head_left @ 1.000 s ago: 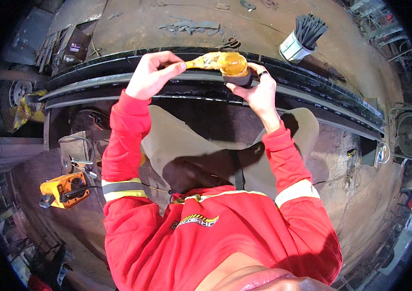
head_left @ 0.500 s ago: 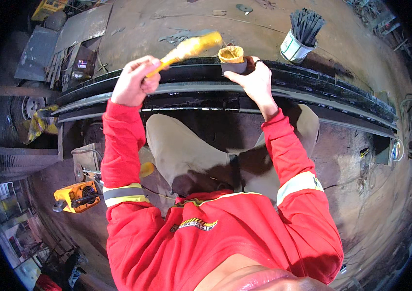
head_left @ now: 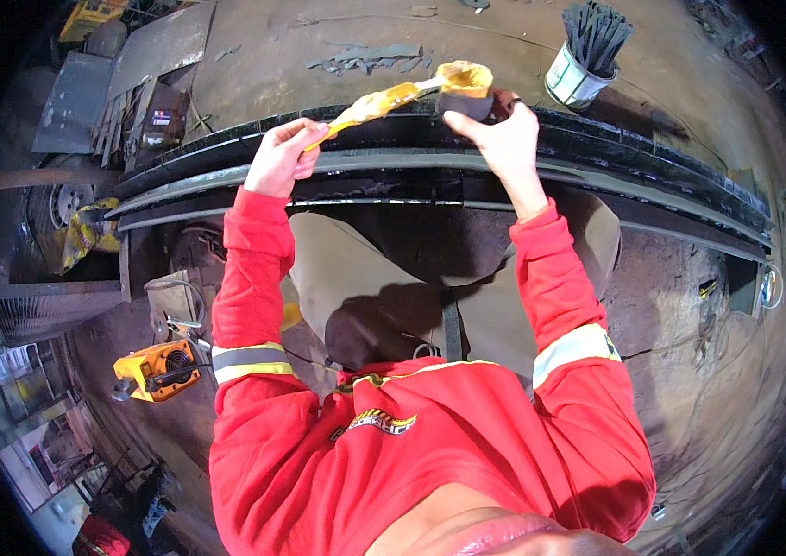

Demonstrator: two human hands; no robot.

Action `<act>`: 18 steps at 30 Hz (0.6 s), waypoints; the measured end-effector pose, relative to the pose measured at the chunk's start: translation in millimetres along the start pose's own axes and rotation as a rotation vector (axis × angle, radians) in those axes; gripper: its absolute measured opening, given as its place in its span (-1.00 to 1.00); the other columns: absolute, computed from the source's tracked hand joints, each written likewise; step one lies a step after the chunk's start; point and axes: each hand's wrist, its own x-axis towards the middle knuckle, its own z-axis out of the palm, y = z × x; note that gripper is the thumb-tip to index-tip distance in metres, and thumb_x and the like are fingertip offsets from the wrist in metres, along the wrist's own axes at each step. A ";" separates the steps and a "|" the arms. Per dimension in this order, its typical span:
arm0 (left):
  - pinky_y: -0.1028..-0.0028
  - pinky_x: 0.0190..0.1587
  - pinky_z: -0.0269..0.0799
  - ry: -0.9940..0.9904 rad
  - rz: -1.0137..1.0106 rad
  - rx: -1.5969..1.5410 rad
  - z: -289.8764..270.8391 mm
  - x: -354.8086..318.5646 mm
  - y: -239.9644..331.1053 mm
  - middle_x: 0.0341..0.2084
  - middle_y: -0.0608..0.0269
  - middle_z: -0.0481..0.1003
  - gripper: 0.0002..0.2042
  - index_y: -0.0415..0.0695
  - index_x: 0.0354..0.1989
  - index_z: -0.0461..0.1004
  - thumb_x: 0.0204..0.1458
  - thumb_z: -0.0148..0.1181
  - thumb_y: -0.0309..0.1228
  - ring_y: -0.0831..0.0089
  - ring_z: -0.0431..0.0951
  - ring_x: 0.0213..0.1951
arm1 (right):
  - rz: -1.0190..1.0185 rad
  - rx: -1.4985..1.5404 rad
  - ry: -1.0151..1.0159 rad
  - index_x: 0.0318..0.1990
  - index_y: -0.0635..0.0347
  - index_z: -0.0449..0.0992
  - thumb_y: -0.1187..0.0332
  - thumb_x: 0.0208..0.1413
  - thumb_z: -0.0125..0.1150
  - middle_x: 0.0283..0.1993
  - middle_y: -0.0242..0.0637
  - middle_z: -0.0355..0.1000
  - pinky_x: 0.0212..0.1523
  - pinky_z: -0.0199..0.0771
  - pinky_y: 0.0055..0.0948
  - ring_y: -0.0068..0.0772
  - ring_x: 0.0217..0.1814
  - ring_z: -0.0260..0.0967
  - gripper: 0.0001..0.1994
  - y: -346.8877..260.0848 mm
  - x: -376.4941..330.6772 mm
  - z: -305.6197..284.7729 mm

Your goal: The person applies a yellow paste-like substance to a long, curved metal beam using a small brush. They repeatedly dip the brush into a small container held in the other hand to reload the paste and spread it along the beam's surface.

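Observation:
Between the thumb and fingers of my left hand (head_left: 286,156) is the handle of a paintbrush (head_left: 374,104), thickly smeared with yellow. Its far end reaches the mouth of a small dark cup (head_left: 465,104), where the bristles are hidden. The cup's rim and inside are coated in yellow paint. My right hand (head_left: 507,139) is wrapped round the cup from the right, holding it slightly tilted above long black metal beams (head_left: 383,139).
The beams run across in front of my knees. Beyond them stand a white bucket of dark strips (head_left: 578,79) and dark scraps (head_left: 370,60) on the floor. An orange machine (head_left: 159,372) sits at my left, with a wheel (head_left: 64,204) farther up.
The paintbrush, raised and apart from the cup before, has moved right and lowered so its end meets the cup's mouth. The cup and right hand sit slightly farther right in the picture.

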 end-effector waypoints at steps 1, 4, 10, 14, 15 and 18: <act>0.66 -0.70 -0.10 0.015 0.015 -0.028 -6.2 -3.7 -3.3 -0.76 0.52 0.18 -0.88 -0.17 -0.40 0.44 0.12 0.11 -0.40 0.76 0.05 -0.76 | 0.011 0.020 0.015 -0.18 0.46 0.47 0.12 -0.44 0.58 -0.29 -0.12 0.52 -0.17 0.47 -0.47 -0.42 -0.29 0.48 -0.32 6.4 4.1 -1.2; 0.66 -0.70 -0.11 0.104 0.081 -0.054 -24.8 -17.7 -5.9 -0.76 0.50 0.19 -0.87 -0.20 -0.39 0.45 0.12 0.11 -0.40 0.75 0.06 -0.76 | -0.012 0.231 0.062 -0.19 0.42 0.49 0.23 -0.34 0.57 -0.29 -0.24 0.52 -0.19 0.44 -0.52 -0.53 -0.29 0.44 -0.44 4.7 8.3 -5.7; 0.64 -0.64 -0.04 0.283 0.307 -0.101 -74.2 -58.6 2.5 -0.72 0.46 0.15 -0.83 -0.24 -0.29 0.39 0.17 0.00 -0.38 0.70 0.05 -0.71 | -0.053 0.280 0.069 -0.14 0.38 0.48 0.39 -0.26 0.53 -0.22 -0.25 0.50 -0.13 0.41 -0.53 -0.54 -0.24 0.43 -0.52 2.1 13.2 -28.0; 0.68 -0.66 0.00 0.480 0.259 0.060 -81.9 -74.3 -31.6 -0.68 0.42 0.30 -0.89 -0.21 -0.30 0.45 0.12 0.10 -0.42 0.73 0.16 -0.69 | -0.051 0.312 0.078 -0.12 0.42 0.47 0.41 -0.24 0.52 -0.20 -0.24 0.50 -0.08 0.39 -0.51 -0.52 -0.18 0.43 -0.51 12.3 15.8 -30.3; 0.69 -0.65 0.03 0.517 0.223 0.136 -77.6 -72.1 -48.3 -0.65 0.41 0.36 -0.90 -0.20 -0.30 0.46 0.09 0.14 -0.44 0.74 0.21 -0.67 | -0.054 0.328 0.074 -0.11 0.42 0.47 0.41 -0.24 0.52 -0.19 -0.24 0.50 -0.07 0.39 -0.51 -0.51 -0.17 0.43 -0.51 11.1 15.6 -29.1; 0.67 -0.61 0.14 0.702 0.148 0.178 -54.2 -55.5 -82.4 -0.62 0.39 0.42 -0.92 -0.22 -0.34 0.49 0.02 0.21 -0.49 0.71 0.28 -0.63 | -0.062 0.328 0.049 -0.11 0.41 0.46 0.41 -0.25 0.52 -0.19 -0.24 0.50 -0.07 0.39 -0.51 -0.51 -0.17 0.43 -0.50 10.9 16.0 -28.7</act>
